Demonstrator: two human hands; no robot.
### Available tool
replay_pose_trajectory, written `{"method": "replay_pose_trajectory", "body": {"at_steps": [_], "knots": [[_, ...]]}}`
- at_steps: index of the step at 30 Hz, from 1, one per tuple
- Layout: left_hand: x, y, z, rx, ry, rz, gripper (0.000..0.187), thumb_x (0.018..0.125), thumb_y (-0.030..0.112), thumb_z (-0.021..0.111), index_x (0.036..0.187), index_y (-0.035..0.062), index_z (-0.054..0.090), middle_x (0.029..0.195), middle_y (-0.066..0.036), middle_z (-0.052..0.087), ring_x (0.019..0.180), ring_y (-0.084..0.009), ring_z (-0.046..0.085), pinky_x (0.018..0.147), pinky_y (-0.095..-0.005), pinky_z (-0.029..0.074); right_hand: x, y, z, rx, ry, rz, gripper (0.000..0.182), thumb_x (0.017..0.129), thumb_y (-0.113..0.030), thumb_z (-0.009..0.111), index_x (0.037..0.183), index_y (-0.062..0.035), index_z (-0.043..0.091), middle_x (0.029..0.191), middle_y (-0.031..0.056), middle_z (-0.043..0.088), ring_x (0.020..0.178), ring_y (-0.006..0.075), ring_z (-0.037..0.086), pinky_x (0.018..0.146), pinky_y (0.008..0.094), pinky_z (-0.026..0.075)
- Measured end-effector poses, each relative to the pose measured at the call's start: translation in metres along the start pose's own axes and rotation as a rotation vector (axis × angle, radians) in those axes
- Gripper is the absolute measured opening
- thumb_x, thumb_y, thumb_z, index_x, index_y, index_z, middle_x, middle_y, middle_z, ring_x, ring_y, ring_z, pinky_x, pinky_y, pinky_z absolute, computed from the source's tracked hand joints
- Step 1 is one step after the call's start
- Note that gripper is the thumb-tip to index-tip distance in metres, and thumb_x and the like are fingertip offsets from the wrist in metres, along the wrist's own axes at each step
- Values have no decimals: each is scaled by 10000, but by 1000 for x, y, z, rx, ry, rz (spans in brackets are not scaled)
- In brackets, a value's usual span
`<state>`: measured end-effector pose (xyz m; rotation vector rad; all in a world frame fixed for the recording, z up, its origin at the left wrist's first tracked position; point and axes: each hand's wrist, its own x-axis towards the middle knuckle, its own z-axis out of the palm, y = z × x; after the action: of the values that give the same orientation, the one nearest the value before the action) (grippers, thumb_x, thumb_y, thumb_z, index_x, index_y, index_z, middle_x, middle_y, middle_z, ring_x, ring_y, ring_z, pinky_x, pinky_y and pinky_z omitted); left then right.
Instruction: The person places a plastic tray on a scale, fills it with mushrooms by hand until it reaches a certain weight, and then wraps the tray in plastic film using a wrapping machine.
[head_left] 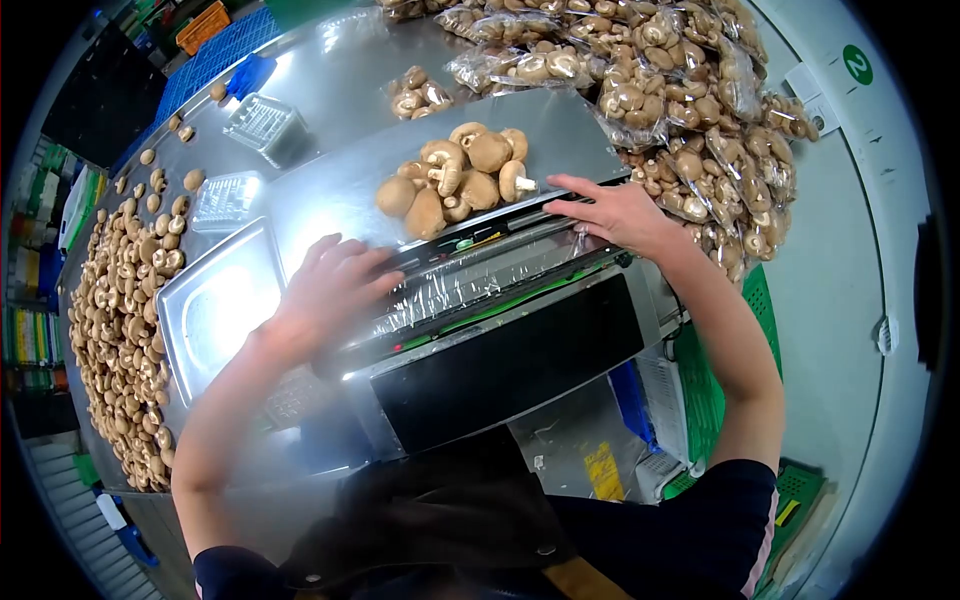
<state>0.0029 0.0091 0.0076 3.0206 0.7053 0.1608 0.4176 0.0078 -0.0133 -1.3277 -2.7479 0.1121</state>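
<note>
A small heap of brown mushrooms (455,175) lies on the metal plate of a wrapping machine (510,350), at the centre. Clear film (470,285) stretches across the machine's front slot. My left hand (335,285), blurred, hovers over or rests at the slot's left end with fingers spread, and nothing shows in it. At the slot's right end, my right hand (610,215) has its fingers apart near the film's edge, close to the mushroom with the white stem. Whether its fingertips touch the film is unclear.
Loose mushrooms (125,320) cover the table's left side, beside a metal tray (225,305). Clear plastic trays (265,125) stand behind it. Bagged mushrooms (690,110) are piled at the back right, with one bag (418,95) behind the plate. Green crates (700,390) stand below right.
</note>
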Motion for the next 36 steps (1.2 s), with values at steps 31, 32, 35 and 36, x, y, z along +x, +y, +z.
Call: {"method": "replay_pose_trajectory", "body": {"at_steps": [31,32,35,36], "knots": [[-61,2,56,-563,96,-487,160,862,-55,573,972,29,653,1039,-96,665,691,-127,620,539,-231,498,-5,4,-6,-12,-83,-29,96,861,-124,549,955,-143,558,1063,5,543,761,225,612,594,333,505],[-61,2,57,-548,106,-474,160,861,-56,574,969,30,654,1042,-96,663,691,-127,619,537,-230,497,-4,6,-5,-28,-101,-70,88,862,-126,550,949,-139,557,1056,10,546,763,225,610,593,333,504],[-61,4,57,-569,104,-472,160,874,-59,554,981,19,645,1046,-106,659,706,-127,624,529,-231,497,-11,5,0,206,1,82,80,851,-87,565,926,-113,553,1013,27,544,766,182,607,583,311,489],[-61,6,55,-646,98,-519,151,886,-51,542,986,11,635,1044,-116,657,713,-132,627,536,-234,501,-12,5,1,337,27,150,86,852,-70,569,931,-100,553,1008,25,547,748,164,603,581,298,482]]}}
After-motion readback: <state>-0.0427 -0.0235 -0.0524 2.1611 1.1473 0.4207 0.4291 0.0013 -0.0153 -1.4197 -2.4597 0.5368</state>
